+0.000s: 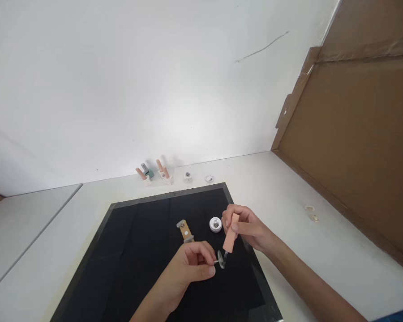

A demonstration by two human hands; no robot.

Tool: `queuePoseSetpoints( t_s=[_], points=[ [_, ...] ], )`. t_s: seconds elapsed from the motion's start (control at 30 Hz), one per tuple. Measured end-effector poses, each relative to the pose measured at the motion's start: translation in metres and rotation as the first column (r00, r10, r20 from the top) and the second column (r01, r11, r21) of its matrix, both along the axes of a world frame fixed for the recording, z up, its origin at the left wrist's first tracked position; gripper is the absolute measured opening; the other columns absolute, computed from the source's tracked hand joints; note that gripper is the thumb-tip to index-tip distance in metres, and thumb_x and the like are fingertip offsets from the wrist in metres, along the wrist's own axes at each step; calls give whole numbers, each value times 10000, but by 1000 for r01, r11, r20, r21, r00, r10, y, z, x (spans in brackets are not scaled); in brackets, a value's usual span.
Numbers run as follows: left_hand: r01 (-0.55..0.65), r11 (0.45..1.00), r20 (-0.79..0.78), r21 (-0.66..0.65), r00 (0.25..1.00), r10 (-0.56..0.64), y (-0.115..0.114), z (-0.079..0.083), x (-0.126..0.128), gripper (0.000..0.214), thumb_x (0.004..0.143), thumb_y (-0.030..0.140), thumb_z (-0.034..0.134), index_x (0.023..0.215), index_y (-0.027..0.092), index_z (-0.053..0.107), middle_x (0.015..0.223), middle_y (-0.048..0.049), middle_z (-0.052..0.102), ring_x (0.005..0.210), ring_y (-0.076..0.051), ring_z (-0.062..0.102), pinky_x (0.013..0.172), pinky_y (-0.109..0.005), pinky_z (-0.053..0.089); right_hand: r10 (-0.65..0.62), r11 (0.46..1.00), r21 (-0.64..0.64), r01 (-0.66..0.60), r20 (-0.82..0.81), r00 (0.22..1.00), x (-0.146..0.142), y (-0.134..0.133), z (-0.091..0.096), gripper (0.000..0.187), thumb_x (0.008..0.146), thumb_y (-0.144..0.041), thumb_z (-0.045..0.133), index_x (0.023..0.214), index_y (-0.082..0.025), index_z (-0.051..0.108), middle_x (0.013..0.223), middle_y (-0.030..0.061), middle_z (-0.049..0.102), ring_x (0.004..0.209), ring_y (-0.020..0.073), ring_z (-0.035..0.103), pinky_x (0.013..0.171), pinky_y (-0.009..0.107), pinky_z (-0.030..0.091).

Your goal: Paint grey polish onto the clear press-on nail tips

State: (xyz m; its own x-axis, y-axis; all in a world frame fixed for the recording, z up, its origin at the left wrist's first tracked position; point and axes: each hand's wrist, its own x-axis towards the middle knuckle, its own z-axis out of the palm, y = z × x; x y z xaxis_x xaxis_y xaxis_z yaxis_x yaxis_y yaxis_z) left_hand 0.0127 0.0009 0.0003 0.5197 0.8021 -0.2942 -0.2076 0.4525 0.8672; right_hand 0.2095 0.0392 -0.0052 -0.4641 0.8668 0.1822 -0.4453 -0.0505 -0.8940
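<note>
My left hand (193, 267) pinches the thin stem of a small, greyish, see-through oval piece (220, 258) between thumb and fingertips. In my right hand (246, 227) is a nail polish brush, gripped by its long peach cap (230, 239) and tilted downward. The dark brush tip (225, 258) meets or nearly meets the oval piece; exact contact is hard to tell. Just beyond my left hand lies a yellowish strip (185, 231) with greyish pieces at its ends, partly covered by my fingers. A small round white jar (215, 224) with something grey inside sits left of my right hand.
Beneath my hands is a black mat (137, 250) with taped edges on a white table (275, 188). Along the wall stand several peach-capped bottles (166, 173), a grey-green bottle (147, 170), a small clear container (188, 177) and a round lid (209, 178). Cardboard (362, 116) rises at right, near small rings (314, 218).
</note>
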Motion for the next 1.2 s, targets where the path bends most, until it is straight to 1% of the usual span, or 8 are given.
queuePoseSetpoints(
  t_s=[0.2, 0.4, 0.53, 0.7, 0.8, 0.9, 1.07, 1.2],
  points=[
    [21, 1000, 4, -3, 1000, -21, 0, -1, -1, 147, 560, 175, 813, 567, 149, 668, 704, -9, 574, 647, -114, 482, 588, -230, 347, 31, 999, -16, -31, 39, 999, -2, 0, 1, 185, 727, -294, 717, 716, -149, 603, 608, -26, 503, 504, 78, 430, 470, 205, 339],
    [36, 999, 22, 20, 999, -36, -2, -3, -1, 139, 549, 169, 817, 571, 147, 681, 698, -16, 580, 642, -115, 490, 586, -233, 356, -48, 998, -41, 51, 83, 995, 0, 2, 2, 209, 726, -325, 716, 720, -149, 603, 613, -23, 524, 484, 69, 435, 468, 203, 344],
    [40, 999, 16, 27, 999, -41, -3, -3, -2, 136, 555, 170, 813, 573, 148, 680, 691, -13, 572, 654, -123, 496, 587, -235, 352, -97, 993, -64, 102, 85, 992, 0, 3, 1, 192, 751, -313, 697, 723, -154, 592, 592, -25, 536, 485, 72, 450, 477, 203, 349],
    [-9, 999, -26, 39, 1000, 10, 1, -7, -2, 111, 598, 174, 790, 604, 161, 679, 715, -4, 579, 674, -115, 485, 615, -229, 346, -137, 985, -98, 141, 52, 989, 2, 3, 0, 169, 778, -292, 673, 738, -156, 583, 579, -26, 547, 481, 70, 455, 489, 203, 358],
    [-54, 998, -57, 33, 997, 56, 3, -9, -2, 104, 613, 184, 781, 616, 166, 679, 713, 6, 571, 642, -101, 467, 608, -228, 340, -126, 988, -88, 130, 40, 991, 3, 2, 1, 170, 781, -295, 671, 735, -158, 583, 591, -25, 545, 487, 70, 454, 492, 204, 361],
    [-67, 997, -64, 34, 996, 69, 3, -10, -2, 103, 620, 190, 776, 616, 166, 677, 709, 11, 564, 619, -93, 451, 594, -227, 335, -96, 993, -63, 100, 67, 993, 2, 1, 1, 192, 758, -312, 690, 719, -156, 587, 597, -25, 534, 487, 70, 443, 479, 203, 348],
    [-32, 998, -60, 62, 998, 36, 3, -11, -3, 95, 622, 179, 778, 622, 170, 684, 740, 1, 577, 686, -110, 482, 621, -224, 350, -62, 997, -41, 68, 134, 989, 0, 1, 2, 211, 727, -328, 714, 713, -154, 596, 609, -23, 532, 487, 72, 438, 470, 208, 350],
    [-4, 998, -43, 65, 999, 6, 2, -10, -3, 97, 613, 168, 784, 610, 168, 687, 733, 1, 570, 672, -107, 488, 601, -220, 358, -73, 996, -39, 79, 148, 986, 0, 2, 3, 198, 736, -317, 708, 715, -156, 593, 606, -25, 538, 486, 71, 436, 475, 208, 349]
  ],
)
